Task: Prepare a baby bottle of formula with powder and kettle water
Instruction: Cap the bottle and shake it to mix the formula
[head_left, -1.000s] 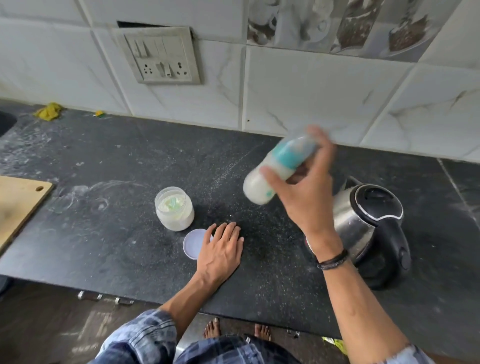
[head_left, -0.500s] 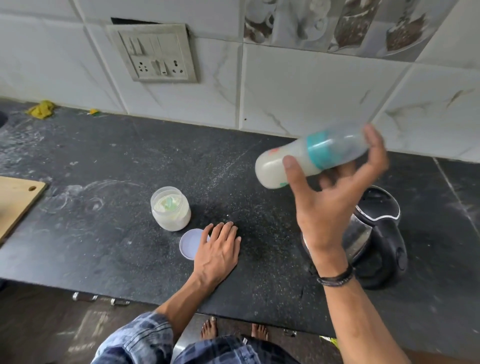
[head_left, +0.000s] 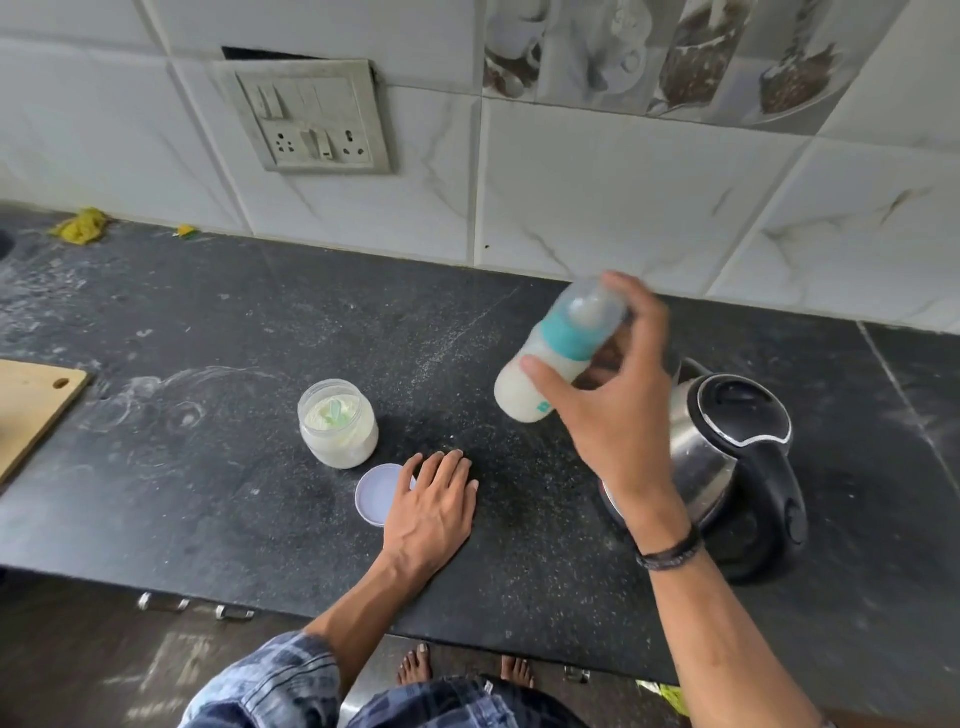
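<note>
You face a dark speckled stone counter (head_left: 218, 499), dusted with pale smears and scattered white grains. Behind it rises a wall of white marbled tiles (head_left: 597, 192), with a band of printed picture tiles (head_left: 675, 57) along the top right. A grey switch and socket plate (head_left: 306, 122) is set into the wall at upper left. Past the counter's front edge you see dark floor (head_left: 104, 670). The light is soft and even.

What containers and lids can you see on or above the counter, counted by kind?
Baby bottle, in the right hand: 1
Open powder jar: 1
Loose jar lid, beside the left hand: 1
Kettle: 1
Total: 4
</note>
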